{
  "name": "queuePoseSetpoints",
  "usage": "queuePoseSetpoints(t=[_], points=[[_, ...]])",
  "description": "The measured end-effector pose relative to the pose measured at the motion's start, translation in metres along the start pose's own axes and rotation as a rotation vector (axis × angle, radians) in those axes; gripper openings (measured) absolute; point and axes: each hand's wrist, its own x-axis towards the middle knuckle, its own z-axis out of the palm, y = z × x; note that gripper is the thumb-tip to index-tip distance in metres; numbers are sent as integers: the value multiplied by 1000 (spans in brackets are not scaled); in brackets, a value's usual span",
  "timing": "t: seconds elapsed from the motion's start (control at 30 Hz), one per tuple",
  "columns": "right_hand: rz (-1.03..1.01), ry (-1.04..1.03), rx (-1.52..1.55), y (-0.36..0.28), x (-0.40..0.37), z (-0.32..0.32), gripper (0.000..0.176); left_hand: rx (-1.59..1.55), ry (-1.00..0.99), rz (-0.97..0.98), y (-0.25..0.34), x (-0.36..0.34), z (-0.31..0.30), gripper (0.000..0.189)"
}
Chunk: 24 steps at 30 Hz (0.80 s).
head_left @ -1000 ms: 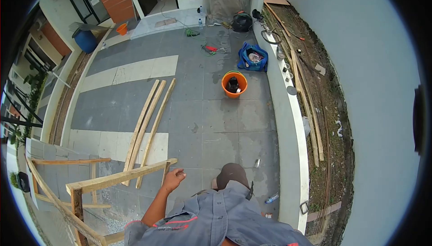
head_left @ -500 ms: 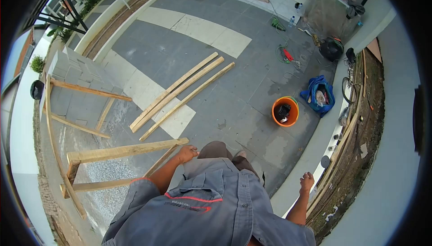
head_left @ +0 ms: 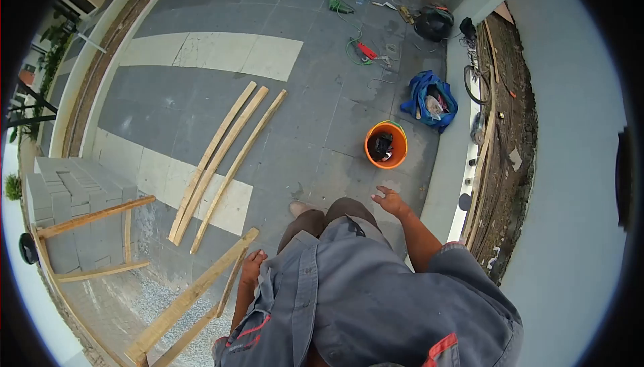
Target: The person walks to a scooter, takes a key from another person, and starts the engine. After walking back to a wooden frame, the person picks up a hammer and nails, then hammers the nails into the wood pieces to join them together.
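Observation:
My left hand (head_left: 252, 268) hangs low beside my trousers, fingers loosely curled, with nothing visible in it. Just left of it is the upper end of a wooden frame (head_left: 194, 294); I cannot tell if they touch. My right hand (head_left: 389, 200) is held out in front of my right side, empty, with its fingers apart. Beyond it stands an orange bucket (head_left: 368, 154) with dark items inside. A blue bag (head_left: 418, 98) with its top open sits behind the bucket. Three long wooden strips (head_left: 221, 159) lie side by side on the paving, ahead and left.
Another wooden frame (head_left: 97, 216) stands by stacked grey blocks (head_left: 57, 196) at the left. A red tool (head_left: 365, 50), a green tool (head_left: 340, 5) and cables lie ahead. A low white wall (head_left: 446, 166) and a soil strip (head_left: 513, 145) run along the right.
The view has turned right, so floor objects sit further left. My right hand has swung forward and its fingers have spread; my left hand has dropped back beside my body.

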Motion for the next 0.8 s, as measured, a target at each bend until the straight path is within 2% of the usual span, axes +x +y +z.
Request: queuePoseSetpoints(t=[0.07, 0.13, 0.2, 0.23, 0.27, 0.3, 0.33, 0.4, 0.43, 0.5, 0.57, 0.6, 0.63, 0.67, 0.7, 0.73, 0.77, 0.8], points=[[14, -186, -22, -5, -4, 49, 71, -94, 113, -151, 84, -28, 11, 51], [48, -164, 51, -3, -8, 61, 70, -5, -113, -80, 155, -52, 2, 59], [71, -137, 118, 5, -6, 51, 70, -129, -472, -38, 224, -88, 3, 55], [145, -216, 137, 4, -4, 30, 68, -124, -477, -58, 246, -103, 10, 55], [218, -295, 155, 8, -4, 14, 66, -146, -595, 27, 265, -117, 24, 49], [128, -231, 35, 34, 6, 14, 61, -170, -709, 121, 280, -125, 36, 44], [130, -235, 40, 50, 12, 7, 61, -167, -708, 115, 295, -128, 43, 44], [102, -51, -167, 72, 20, -8, 58, -169, -600, -39, 319, -129, 57, 36], [125, -36, -117, 80, 23, -17, 56, -166, -586, 7, 327, -125, 66, 24], [79, -32, -46, 90, 35, -40, 48, -133, -602, -9, 338, -113, 81, 20], [-17, 109, 50, 109, 50, -46, 42, -64, -592, 26, 345, -112, 91, 17], [35, 79, 214, 142, 73, -38, 41, -23, -566, 57, 349, -110, 103, 18], [83, 59, 367, 131, 78, -48, 40, 8, -579, 109, 350, -106, 109, 18], [106, 32, 301, 129, 90, -56, 39, 45, -607, 150, 350, -105, 113, 18], [188, -4, 359, 122, 98, -62, 39, 30, -571, 129, 354, -107, 116, 19], [183, -90, 288, 115, 106, -73, 40, 12, -566, 103, 354, -112, 119, 19], [-14, -121, 68, 93, 109, -86, 39, -21, -494, 127, 350, -117, 120, 19], [-106, -153, -4, 80, 118, -89, 37, 74, -430, 193, 345, -121, 120, 18]])
